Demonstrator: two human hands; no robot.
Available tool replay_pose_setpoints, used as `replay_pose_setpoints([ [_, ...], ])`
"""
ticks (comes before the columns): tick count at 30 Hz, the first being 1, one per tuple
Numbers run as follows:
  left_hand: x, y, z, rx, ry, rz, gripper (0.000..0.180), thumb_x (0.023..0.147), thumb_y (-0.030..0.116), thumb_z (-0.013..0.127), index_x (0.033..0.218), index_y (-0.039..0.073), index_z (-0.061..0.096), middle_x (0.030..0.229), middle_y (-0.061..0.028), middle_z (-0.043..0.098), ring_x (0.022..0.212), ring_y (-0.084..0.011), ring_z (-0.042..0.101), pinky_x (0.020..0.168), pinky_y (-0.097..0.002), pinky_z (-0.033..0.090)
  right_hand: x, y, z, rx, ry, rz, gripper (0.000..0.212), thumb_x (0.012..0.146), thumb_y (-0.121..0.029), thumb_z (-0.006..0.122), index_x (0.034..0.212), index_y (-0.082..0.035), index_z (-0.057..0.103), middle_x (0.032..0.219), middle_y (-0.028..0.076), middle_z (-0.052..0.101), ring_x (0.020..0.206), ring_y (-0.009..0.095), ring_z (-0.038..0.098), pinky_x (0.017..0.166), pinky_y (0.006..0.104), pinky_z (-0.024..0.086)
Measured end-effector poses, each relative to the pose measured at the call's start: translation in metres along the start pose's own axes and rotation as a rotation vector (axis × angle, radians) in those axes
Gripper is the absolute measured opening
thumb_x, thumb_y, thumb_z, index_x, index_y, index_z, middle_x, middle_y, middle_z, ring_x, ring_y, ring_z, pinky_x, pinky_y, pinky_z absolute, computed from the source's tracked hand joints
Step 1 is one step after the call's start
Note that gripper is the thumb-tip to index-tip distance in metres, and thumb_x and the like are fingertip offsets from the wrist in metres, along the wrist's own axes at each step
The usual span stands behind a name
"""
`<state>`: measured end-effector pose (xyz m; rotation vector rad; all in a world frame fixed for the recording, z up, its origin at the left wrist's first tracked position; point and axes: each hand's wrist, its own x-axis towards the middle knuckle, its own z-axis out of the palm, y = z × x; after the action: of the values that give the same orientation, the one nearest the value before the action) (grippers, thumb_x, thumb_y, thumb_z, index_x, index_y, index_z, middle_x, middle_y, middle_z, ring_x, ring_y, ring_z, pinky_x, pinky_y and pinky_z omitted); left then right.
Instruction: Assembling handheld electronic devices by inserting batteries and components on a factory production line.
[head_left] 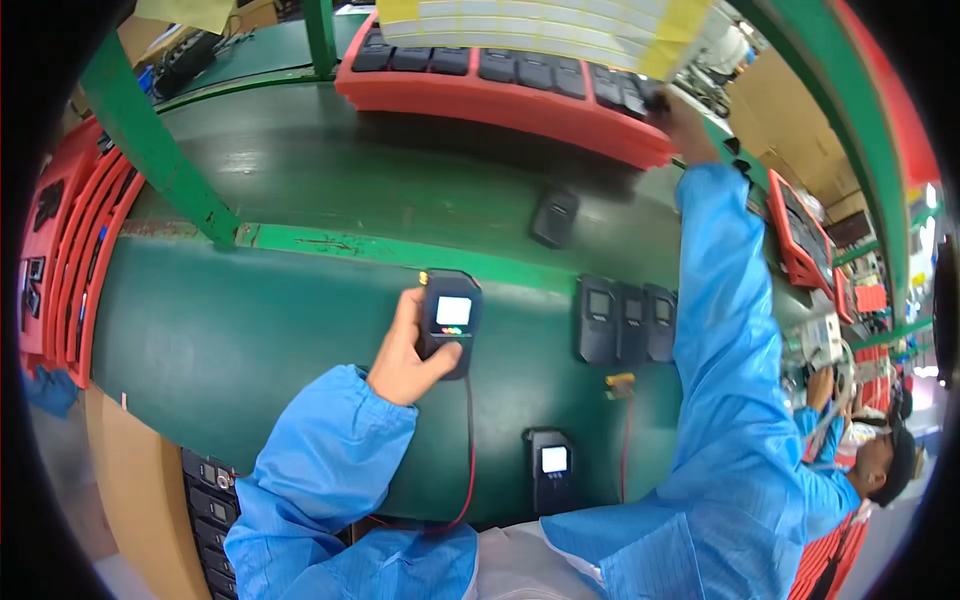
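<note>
My left hand [405, 350] is wrapped round a black handheld device [453, 312] with a lit white screen and small coloured lights. A yellow piece sits at its top corner, and a red and black cable [471, 450] hangs from its lower end. My right arm stretches far forward, where my right hand [688, 128] is at the right end of a red tray [500, 105] of black devices; motion blurs its fingers. Several similar devices [598, 320] lie side by side right of centre. Another device [552, 462] with a lit screen lies close to my body.
One black device [555, 217] lies alone beyond the green rail [400, 248]. A yellow connector [620, 382] on a red wire lies on the green bench [250, 340]. Red trays [100, 250] are stacked at left. A co-worker [850, 480] in blue is at right.
</note>
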<state>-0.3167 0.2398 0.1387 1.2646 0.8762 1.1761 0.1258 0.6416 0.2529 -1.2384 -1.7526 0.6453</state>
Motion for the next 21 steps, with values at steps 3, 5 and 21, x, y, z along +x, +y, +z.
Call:
replay_pose_setpoints([
  [3,-0.013,0.002,-0.007,-0.016,0.019,-0.059,0.068,0.080,-0.003,0.061,0.137,0.006,0.025,0.120,-0.0103,0.051,0.111,-0.0166,0.052,0.093,-0.0309,0.044,0.089,-0.008,0.047,-0.090,0.457,0.034,0.043,0.079,-0.033,0.068,0.105,0.000,0.062,0.082,0.010,0.069,0.074,0.024,0.067,0.065,0.0345,0.053],
  [5,-0.007,0.001,-0.006,-0.076,-0.012,-0.052,0.079,0.081,-0.004,0.062,0.144,0.007,0.016,0.124,-0.0122,0.051,0.113,-0.0180,0.053,0.092,-0.0313,0.046,0.109,0.019,0.042,-0.235,0.447,0.067,0.049,0.080,-0.039,0.063,0.111,-0.002,0.061,0.092,0.012,0.068,0.086,0.027,0.066,0.075,0.0379,0.051],
  [21,-0.006,0.001,-0.005,-0.036,-0.023,-0.026,0.092,0.084,-0.003,0.060,0.149,0.011,-0.005,0.129,-0.0160,0.050,0.113,-0.0223,0.055,0.091,-0.0339,0.047,0.035,-0.002,0.082,-1.354,0.276,-0.596,0.035,0.094,-0.031,0.043,0.104,-0.002,0.061,0.107,0.019,0.064,0.096,0.035,0.061,0.082,0.0452,0.047],
])
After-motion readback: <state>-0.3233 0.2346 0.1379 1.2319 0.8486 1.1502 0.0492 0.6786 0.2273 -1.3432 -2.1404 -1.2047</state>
